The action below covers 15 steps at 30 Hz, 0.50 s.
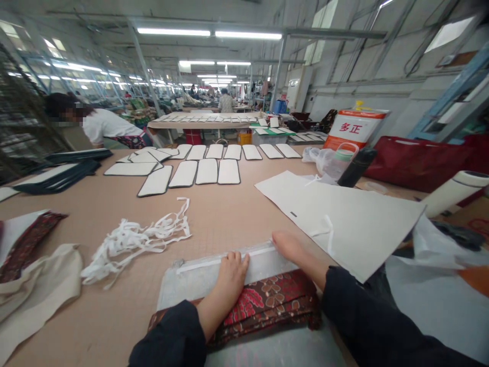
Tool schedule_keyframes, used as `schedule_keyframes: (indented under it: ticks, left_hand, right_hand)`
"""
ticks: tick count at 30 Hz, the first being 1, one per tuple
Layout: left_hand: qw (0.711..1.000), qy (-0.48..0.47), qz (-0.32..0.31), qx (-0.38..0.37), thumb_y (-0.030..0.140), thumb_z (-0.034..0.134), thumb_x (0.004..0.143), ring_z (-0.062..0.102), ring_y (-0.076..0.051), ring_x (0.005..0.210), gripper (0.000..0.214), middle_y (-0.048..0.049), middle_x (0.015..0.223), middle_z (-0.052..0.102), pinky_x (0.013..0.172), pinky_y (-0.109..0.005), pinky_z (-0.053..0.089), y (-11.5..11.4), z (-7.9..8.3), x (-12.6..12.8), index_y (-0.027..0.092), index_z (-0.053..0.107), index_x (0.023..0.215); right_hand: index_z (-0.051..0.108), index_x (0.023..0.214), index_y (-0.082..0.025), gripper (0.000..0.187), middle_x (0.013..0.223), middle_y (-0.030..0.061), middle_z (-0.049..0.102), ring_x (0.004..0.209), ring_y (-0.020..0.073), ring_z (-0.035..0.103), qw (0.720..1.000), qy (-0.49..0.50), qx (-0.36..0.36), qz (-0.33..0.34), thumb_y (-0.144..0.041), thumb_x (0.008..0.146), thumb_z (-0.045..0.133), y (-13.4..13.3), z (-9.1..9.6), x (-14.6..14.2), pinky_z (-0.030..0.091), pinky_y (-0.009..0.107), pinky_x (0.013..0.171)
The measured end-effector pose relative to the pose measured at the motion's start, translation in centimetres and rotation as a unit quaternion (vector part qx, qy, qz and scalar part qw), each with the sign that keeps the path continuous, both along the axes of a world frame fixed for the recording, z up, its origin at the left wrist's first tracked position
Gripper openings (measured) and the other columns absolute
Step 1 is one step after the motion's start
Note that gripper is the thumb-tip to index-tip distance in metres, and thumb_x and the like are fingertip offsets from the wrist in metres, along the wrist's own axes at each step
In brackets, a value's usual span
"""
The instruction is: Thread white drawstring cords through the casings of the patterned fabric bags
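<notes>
A narrow white fabric strip (pixel 202 264) lies along the far edge of a greyish, translucent sheet (pixel 171 285) on the table. My left hand (pixel 233 275) rests palm down at the strip's middle, its fingers laid across it. At the strip's right end is my right hand (pixel 292 250), with its fingers curled and mostly hidden from view. Beneath my wrists lies a folded stack of dark brown and red patterned cloth (pixel 275 300), on top of the sheet. A tangled heap of white strips (pixel 133 242) lies to the left of my hands.
White dark-edged panels (pixel 207 171) lie in rows across the table (pixel 214 216). A large off-white sheet (pixel 344 214) is on the right, near a pale bottle (pixel 454 191) and an orange-white can (pixel 355 127). Beige cloth (pixel 42 285) lies at left. A co-worker (pixel 110 125) bends over beyond.
</notes>
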State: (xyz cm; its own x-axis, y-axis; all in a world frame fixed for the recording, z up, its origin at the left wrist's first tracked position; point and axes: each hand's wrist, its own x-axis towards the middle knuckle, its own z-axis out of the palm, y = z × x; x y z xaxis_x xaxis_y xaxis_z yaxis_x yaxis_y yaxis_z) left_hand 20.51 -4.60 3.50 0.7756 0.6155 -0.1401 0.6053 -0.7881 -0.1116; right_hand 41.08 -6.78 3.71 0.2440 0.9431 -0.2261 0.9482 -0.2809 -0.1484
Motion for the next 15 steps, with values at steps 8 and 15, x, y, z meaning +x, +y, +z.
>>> schedule_keyframes:
  ticks: [8,15]
  left_hand:
    - [0.999,-0.031,0.012,-0.010,0.013,0.037,0.086,0.048,-0.023,0.090,0.026,-0.0122,0.099,0.051,0.069,-0.032,0.044,-0.1,-0.9,-2.9,0.013,0.049,0.110]
    - [0.994,-0.023,0.099,-0.035,0.008,0.036,0.083,0.048,-0.022,0.097,0.027,-0.0136,0.105,0.053,0.081,-0.034,0.043,1.7,-1.1,-13.5,0.008,0.053,0.104]
  right_hand:
    - [0.058,0.103,-0.016,0.031,0.104,0.0119,0.057,0.098,0.0219,0.050,0.958,0.025,0.125,0.256,-0.009,0.080,0.038,-3.4,-3.1,-4.6,0.039,0.033,0.086]
    - [0.058,0.109,-0.023,0.042,0.116,0.0102,0.055,0.110,0.0221,0.047,0.965,0.061,0.141,0.212,-0.009,0.077,0.034,-5.2,-7.1,4.2,0.034,0.037,0.096]
